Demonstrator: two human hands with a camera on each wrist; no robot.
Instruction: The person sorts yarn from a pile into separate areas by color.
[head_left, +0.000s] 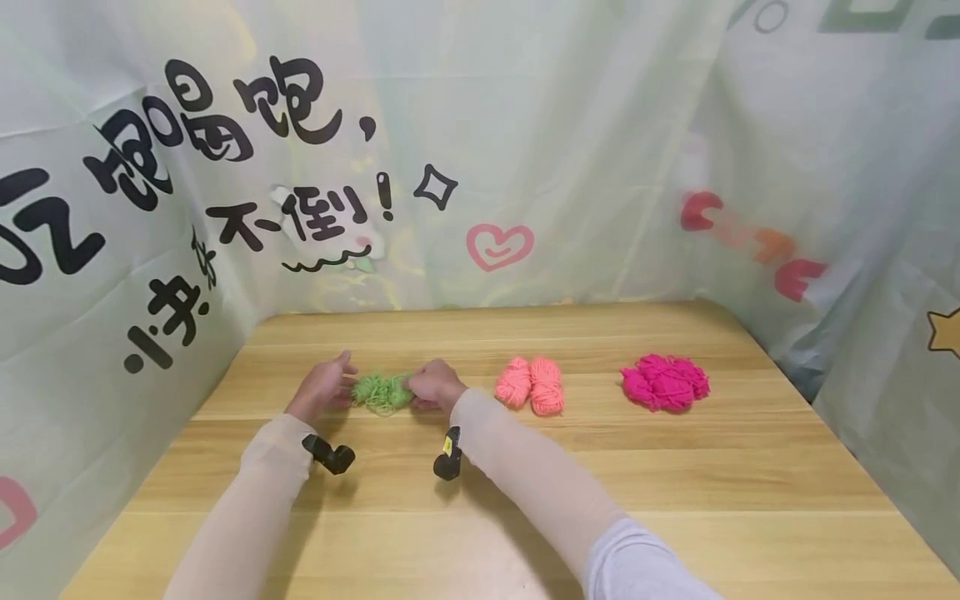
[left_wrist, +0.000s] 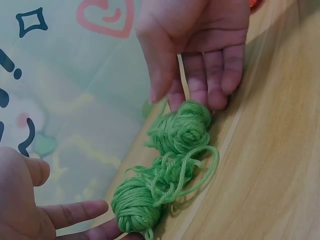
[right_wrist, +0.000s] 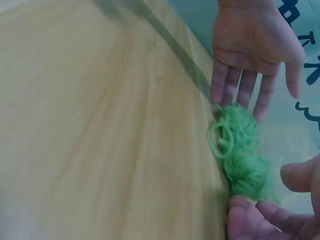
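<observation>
Green yarn (head_left: pixel 382 393) lies on the wooden table between my two hands, as two small bundles with loose loops over them. My left hand (head_left: pixel 324 388) is at its left end, fingers extended and thumb apart. In the left wrist view, its fingertips reach the near green bundle (left_wrist: pixel 137 205). At the other end is my right hand (head_left: pixel 437 384), its fingers against the yarn. The right wrist view shows that hand's thumb (right_wrist: pixel 297 176) spread from the fingers. Neither hand closes round the yarn (right_wrist: pixel 245 172).
Two coral yarn bundles (head_left: pixel 547 386) lie side by side to the right of my right hand. Farther right is a magenta yarn heap (head_left: pixel 665 383). A printed curtain (head_left: pixel 585 167) stands behind and beside the wooden table (head_left: pixel 675 483).
</observation>
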